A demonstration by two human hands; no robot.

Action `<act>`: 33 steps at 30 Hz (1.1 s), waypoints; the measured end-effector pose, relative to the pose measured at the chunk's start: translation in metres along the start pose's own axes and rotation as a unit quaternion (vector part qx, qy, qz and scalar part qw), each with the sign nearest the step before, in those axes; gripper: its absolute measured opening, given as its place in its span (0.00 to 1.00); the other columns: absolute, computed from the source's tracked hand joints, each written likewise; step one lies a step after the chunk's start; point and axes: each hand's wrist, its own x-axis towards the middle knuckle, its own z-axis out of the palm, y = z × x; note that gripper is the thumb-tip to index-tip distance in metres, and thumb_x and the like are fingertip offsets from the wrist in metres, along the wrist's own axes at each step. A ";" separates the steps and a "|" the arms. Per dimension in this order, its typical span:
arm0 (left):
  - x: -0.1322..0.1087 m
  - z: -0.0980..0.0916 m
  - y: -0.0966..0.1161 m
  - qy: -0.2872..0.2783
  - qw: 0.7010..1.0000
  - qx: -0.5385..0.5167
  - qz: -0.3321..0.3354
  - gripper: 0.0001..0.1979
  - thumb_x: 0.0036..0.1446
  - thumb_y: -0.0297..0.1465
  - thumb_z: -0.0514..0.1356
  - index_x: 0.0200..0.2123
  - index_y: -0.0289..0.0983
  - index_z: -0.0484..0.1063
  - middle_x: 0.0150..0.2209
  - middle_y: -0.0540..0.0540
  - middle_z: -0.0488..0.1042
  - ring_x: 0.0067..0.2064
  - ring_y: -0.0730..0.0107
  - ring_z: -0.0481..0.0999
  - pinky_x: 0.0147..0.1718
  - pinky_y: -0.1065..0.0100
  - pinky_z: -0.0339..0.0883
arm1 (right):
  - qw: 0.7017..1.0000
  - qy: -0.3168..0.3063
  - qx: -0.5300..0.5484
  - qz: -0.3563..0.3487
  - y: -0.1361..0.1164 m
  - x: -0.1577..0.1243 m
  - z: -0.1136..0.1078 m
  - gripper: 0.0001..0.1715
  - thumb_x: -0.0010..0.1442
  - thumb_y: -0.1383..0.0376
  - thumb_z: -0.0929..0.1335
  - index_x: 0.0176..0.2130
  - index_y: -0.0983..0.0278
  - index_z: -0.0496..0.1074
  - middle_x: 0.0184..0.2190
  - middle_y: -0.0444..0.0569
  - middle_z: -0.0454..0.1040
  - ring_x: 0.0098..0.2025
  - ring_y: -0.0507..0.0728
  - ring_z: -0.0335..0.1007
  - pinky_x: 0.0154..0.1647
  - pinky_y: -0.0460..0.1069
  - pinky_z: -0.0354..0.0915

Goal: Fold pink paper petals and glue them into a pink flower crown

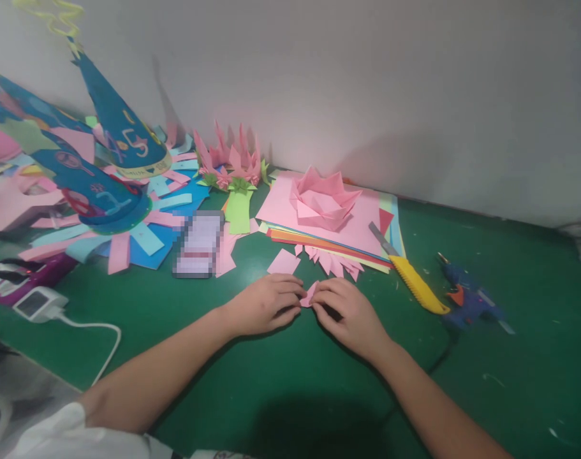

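Note:
A small piece of folded pink paper (310, 295) is pinched between my two hands, just above the green table. My left hand (266, 302) grips its left side with thumb and fingertips. From the right, my right hand (350, 312) closes on the other edge. Right behind my hands lie a pink paper rectangle (284, 262) and a fan of several pointed pink folded pieces (335, 260). Farther back, a large pink paper lotus (324, 203) rests on a stack of coloured paper (275, 204). My fingers cover part of the held paper.
A yellow utility knife (417, 284) with its blade out and a blue glue gun (474, 299) lie to the right. Leftward are a phone (199, 245), cone paper hats (120, 127), a pink paper crown (230, 159) and a white charger (40, 305) with its cable.

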 end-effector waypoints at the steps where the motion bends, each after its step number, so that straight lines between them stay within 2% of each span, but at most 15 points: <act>1: 0.000 0.000 -0.001 -0.004 1.000 0.001 0.002 0.11 0.60 0.28 0.50 0.39 0.34 0.71 0.42 0.43 0.75 0.50 0.66 0.68 0.53 0.61 0.61 | 1.000 0.002 -0.001 0.002 0.000 0.000 0.000 0.09 0.59 0.69 0.62 0.35 0.62 0.71 0.35 0.50 0.72 0.40 0.56 0.66 0.42 0.53 0.62; 8: 0.000 0.000 -0.003 -0.011 1.000 0.003 0.026 0.10 0.59 0.27 0.51 0.42 0.35 0.70 0.47 0.43 0.73 0.57 0.62 0.62 0.56 0.60 0.57 | 1.000 0.002 -0.008 -0.019 0.004 -0.001 0.003 0.07 0.58 0.70 0.64 0.34 0.61 0.71 0.34 0.49 0.72 0.39 0.56 0.65 0.40 0.53 0.61; 15: 0.004 -0.003 -0.003 -0.035 0.999 -0.011 0.003 0.10 0.62 0.26 0.48 0.40 0.37 0.69 0.42 0.47 0.75 0.50 0.68 0.67 0.55 0.62 0.55 | 1.000 -0.015 0.015 0.014 0.002 0.000 0.003 0.06 0.59 0.70 0.63 0.32 0.62 0.69 0.28 0.46 0.71 0.33 0.54 0.63 0.36 0.51 0.59; 19: 0.006 -0.002 -0.002 -0.037 0.999 -0.003 -0.007 0.10 0.62 0.27 0.49 0.35 0.37 0.70 0.39 0.49 0.75 0.47 0.70 0.68 0.56 0.61 0.51 | 0.999 -0.045 0.020 0.002 0.004 -0.001 0.002 0.04 0.57 0.69 0.65 0.33 0.61 0.70 0.31 0.46 0.71 0.35 0.54 0.64 0.38 0.51 0.59; 23: 0.007 0.001 -0.001 -0.013 0.999 -0.002 -0.030 0.10 0.62 0.31 0.50 0.36 0.38 0.71 0.37 0.49 0.75 0.46 0.70 0.67 0.55 0.61 0.51 | 0.998 -0.049 0.023 -0.013 0.006 -0.002 0.001 0.04 0.57 0.67 0.66 0.34 0.60 0.71 0.33 0.46 0.72 0.37 0.54 0.64 0.40 0.51 0.59; 29: 0.005 0.001 0.000 0.006 0.996 -0.011 -0.085 0.10 0.60 0.34 0.54 0.42 0.41 0.72 0.46 0.49 0.74 0.51 0.64 0.63 0.55 0.57 0.49 | 0.998 -0.038 0.049 0.010 0.005 -0.001 0.001 0.04 0.58 0.68 0.65 0.32 0.61 0.70 0.32 0.46 0.71 0.37 0.54 0.65 0.40 0.50 0.59; 33: 0.004 0.000 0.003 0.009 0.994 -0.004 -0.106 0.09 0.58 0.33 0.55 0.41 0.43 0.73 0.47 0.49 0.72 0.52 0.63 0.62 0.53 0.56 0.50 | 0.998 -0.022 0.045 0.047 0.002 0.001 0.004 0.05 0.56 0.70 0.65 0.28 0.62 0.67 0.27 0.44 0.69 0.33 0.53 0.64 0.36 0.49 0.58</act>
